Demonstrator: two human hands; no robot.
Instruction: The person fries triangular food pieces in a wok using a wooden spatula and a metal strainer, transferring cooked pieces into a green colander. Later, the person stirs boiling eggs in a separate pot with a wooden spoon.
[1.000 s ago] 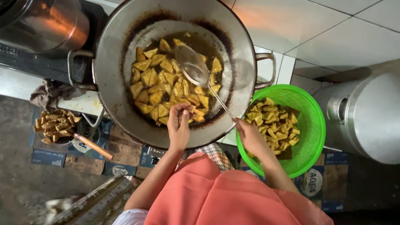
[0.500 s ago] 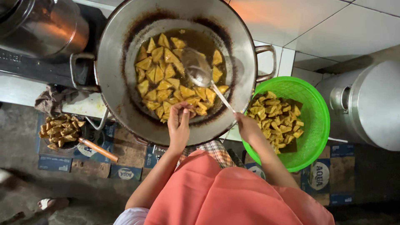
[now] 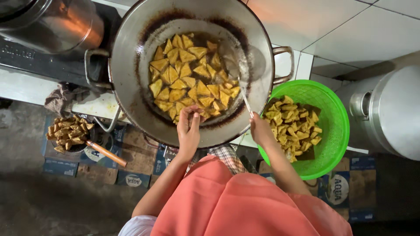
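Observation:
A big metal wok [image 3: 131, 78] holds several golden fried triangle pieces [image 3: 188, 81] in oil. My left hand [image 3: 189, 127] hovers over the wok's near rim with its fingers bunched together right at the nearest pieces; whether it holds one is unclear. My right hand [image 3: 260, 129] grips the thin handle of a metal skimmer [image 3: 235, 59]. The skimmer's round head is blurred over the right side of the oil. My orange garment fills the bottom of the view.
A green plastic basket [image 3: 337, 109] with more fried pieces stands right of the wok. At the lower left sits a small ladle [image 3: 70, 133] of brown pieces with a wooden handle. A steel pot [image 3: 57, 22] is top left and a large metal container [image 3: 393, 113] is far right.
The skimmer head has swung from the wok's middle toward its right side. My left hand has stayed at the near rim, and the view has shifted a little.

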